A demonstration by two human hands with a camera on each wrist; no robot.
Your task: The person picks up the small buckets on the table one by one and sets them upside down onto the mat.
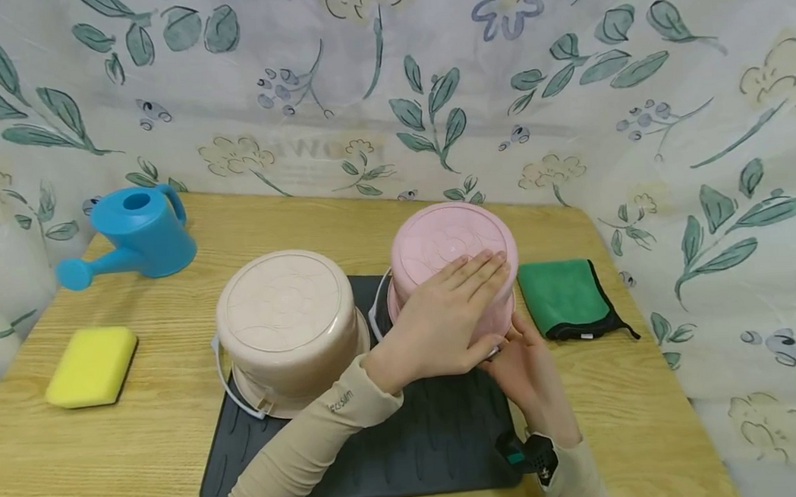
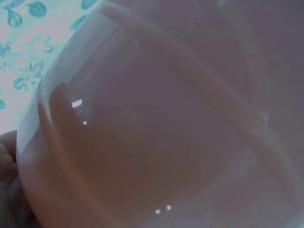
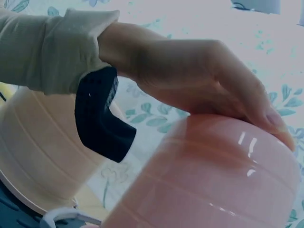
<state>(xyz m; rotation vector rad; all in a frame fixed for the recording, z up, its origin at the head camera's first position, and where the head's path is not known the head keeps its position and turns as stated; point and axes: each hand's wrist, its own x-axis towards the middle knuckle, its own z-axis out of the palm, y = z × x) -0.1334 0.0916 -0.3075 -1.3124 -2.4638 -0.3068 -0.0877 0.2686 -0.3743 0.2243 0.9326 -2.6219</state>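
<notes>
A pink bucket [image 1: 453,234] stands upside down toward the back right of a dark mat [image 1: 410,445]. My left hand [image 1: 453,313] lies across its upturned base with the fingers straight; the right wrist view shows this hand [image 3: 190,76] from the side. Low on the bucket's near right side, my right hand [image 1: 532,373] grips it near the rim, its fingers partly hidden. The left wrist view is filled by the glossy pink bucket wall [image 2: 156,133]. To the left, a beige bucket [image 1: 288,301] also rests upside down on the mat, its white handle [image 1: 232,392] hanging down.
A blue watering can [image 1: 151,233] stands at the back left of the wooden table [image 1: 137,462]. In front of it lies a yellow sponge [image 1: 93,366]. A folded green cloth [image 1: 565,299] is right of the pink bucket. Floral curtain [image 1: 360,76] hangs behind the table.
</notes>
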